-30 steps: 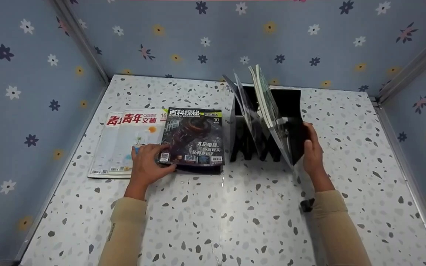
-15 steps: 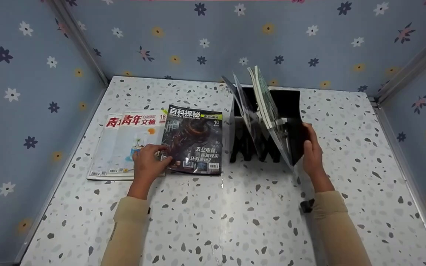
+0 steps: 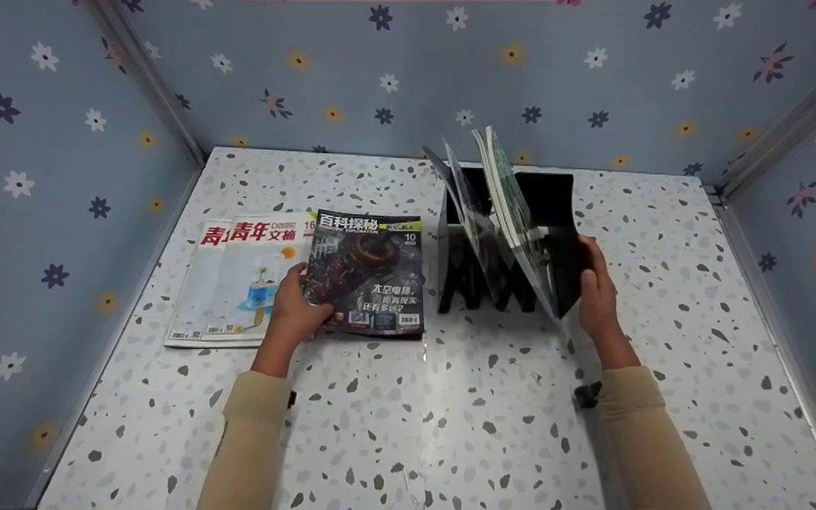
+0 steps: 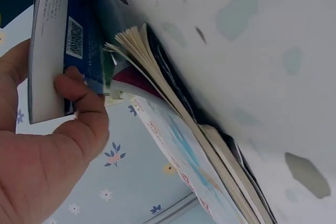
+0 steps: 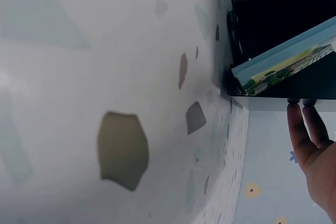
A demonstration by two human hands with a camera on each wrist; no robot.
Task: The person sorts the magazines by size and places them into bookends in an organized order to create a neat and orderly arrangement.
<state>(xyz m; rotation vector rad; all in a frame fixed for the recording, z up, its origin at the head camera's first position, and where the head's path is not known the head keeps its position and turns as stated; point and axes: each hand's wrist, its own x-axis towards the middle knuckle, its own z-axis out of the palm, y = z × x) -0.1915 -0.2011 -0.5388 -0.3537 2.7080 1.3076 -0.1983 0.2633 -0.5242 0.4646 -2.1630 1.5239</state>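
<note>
My left hand [image 3: 295,312] pinches the left edge of a dark-covered magazine [image 3: 369,273], thumb on the cover and fingers underneath. In the left wrist view, that hand [image 4: 58,150] holds the magazine [image 4: 50,51] by its edge, with a barcode on its blue side. To its left lie two overlapping pale magazines [image 3: 202,283] with red titles. My right hand [image 3: 599,294] rests against the right outer side of a black file holder [image 3: 546,202]. In the right wrist view, straight fingertips of the right hand [image 5: 317,163] touch the holder's [image 5: 283,22] outer wall.
Several magazines [image 3: 507,191] stand leaning inside the holder, some tilted with their tops to the left. The speckled white table [image 3: 493,425] is enclosed by floral blue panels [image 3: 436,78] at the back and sides. A small black object [image 3: 587,394] shows beside the right sleeve.
My left hand has moved from the dark magazine's lower-left corner to a grip around its left edge. The magazine's bent-up lower edge has come down. The right hand stays on the holder.
</note>
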